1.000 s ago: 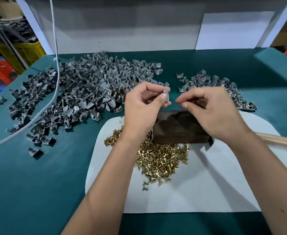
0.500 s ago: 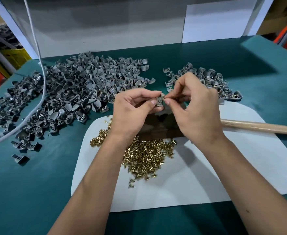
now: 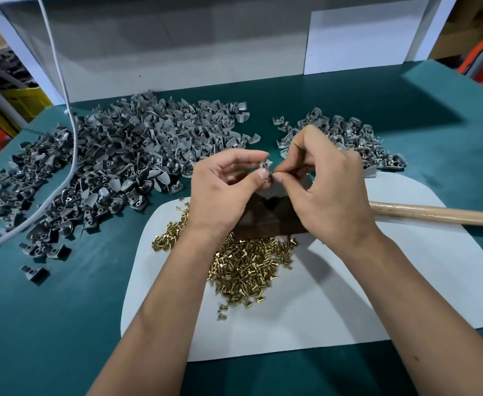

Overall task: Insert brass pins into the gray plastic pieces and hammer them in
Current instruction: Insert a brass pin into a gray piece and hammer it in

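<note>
Green table [image 3: 63, 324], left hand [image 3: 220, 195] pinching gray piece [image 3: 264, 166], right hand [image 3: 328, 195] touching

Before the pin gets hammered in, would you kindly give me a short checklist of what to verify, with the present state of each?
1. Gray piece pinched by left hand: ok.
2. Right hand fingertips at the piece: ok.
3. Pin fully seated in the piece: cannot tell, hidden by fingertips.
4. Dark block free as an anvil: ok.
5. Hammer handle beside the right hand: ok.
6. Brass pins in stock: ok.
</note>
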